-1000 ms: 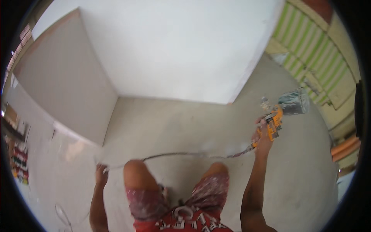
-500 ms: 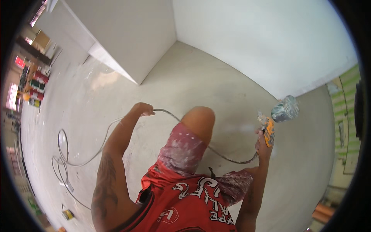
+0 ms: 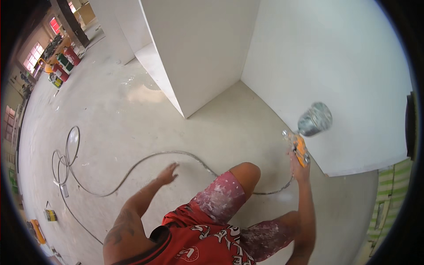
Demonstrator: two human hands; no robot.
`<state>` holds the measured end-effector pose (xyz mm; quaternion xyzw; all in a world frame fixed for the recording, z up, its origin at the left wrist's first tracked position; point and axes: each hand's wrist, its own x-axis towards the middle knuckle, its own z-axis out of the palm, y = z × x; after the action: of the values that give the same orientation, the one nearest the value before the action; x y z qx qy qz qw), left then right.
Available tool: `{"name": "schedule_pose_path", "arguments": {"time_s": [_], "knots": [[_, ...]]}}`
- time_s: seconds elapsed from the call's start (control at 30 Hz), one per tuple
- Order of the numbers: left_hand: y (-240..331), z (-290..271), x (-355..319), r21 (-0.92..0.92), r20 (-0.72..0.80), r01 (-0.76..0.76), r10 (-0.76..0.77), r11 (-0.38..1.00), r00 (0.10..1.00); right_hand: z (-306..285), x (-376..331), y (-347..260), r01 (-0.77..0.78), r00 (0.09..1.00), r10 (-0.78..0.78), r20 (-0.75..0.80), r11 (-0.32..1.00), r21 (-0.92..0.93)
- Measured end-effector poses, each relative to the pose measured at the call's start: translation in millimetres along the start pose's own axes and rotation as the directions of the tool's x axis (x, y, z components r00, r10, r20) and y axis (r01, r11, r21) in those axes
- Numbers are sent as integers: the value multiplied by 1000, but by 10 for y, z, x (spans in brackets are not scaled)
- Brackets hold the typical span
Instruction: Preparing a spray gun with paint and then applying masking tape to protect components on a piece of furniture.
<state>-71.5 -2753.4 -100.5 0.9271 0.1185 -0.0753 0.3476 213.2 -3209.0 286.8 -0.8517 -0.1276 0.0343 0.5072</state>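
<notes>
My right hand (image 3: 300, 167) grips an orange spray gun (image 3: 300, 148) with a shiny metal cup (image 3: 314, 119) on top, held up close to the white wall panel (image 3: 335, 75) on the right. A grey hose (image 3: 145, 160) runs from the gun across the floor to loose coils (image 3: 66, 154) at the left. Just above the hose my left hand (image 3: 167, 173) hovers with fingers spread and nothing in it. My knee (image 3: 247, 170) in paint-spattered shorts is raised between the two hands.
A white box-like partition (image 3: 194, 48) stands ahead, meeting the right panel in a corner. The concrete floor (image 3: 115, 106) is dusty. A small paint can (image 3: 50, 215) sits at the lower left. Red and green containers (image 3: 66, 59) stand far left by windows.
My left hand has let go of the hose and now hovers open above it. My view has swung left. The spray gun stays raised in my right hand.
</notes>
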Motion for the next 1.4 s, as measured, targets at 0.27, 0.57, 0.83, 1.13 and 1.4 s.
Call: {"name": "schedule_pose_path", "arguments": {"time_s": [0.27,0.57,0.83,1.13,1.4], "knots": [[1074,123,144,-115,-1,-58,58,992,998,630,1593,-109,-34,797,163,582,974,-226],[1646,279,860,387,-245,122,-26,914,969,1288,2108,593,105,462,11,887,992,-67],[2598,-538,179,152,-369,387,-311,910,876,1359,2249,925,-121,524,109,845,991,-52],[2926,127,-791,-173,-303,556,-581,813,756,1645,2477,1402,-174,443,193,875,977,-127],[3359,132,-612,-147,-279,500,-521,853,807,1682,2759,1463,-140,252,302,920,952,-274]]}}
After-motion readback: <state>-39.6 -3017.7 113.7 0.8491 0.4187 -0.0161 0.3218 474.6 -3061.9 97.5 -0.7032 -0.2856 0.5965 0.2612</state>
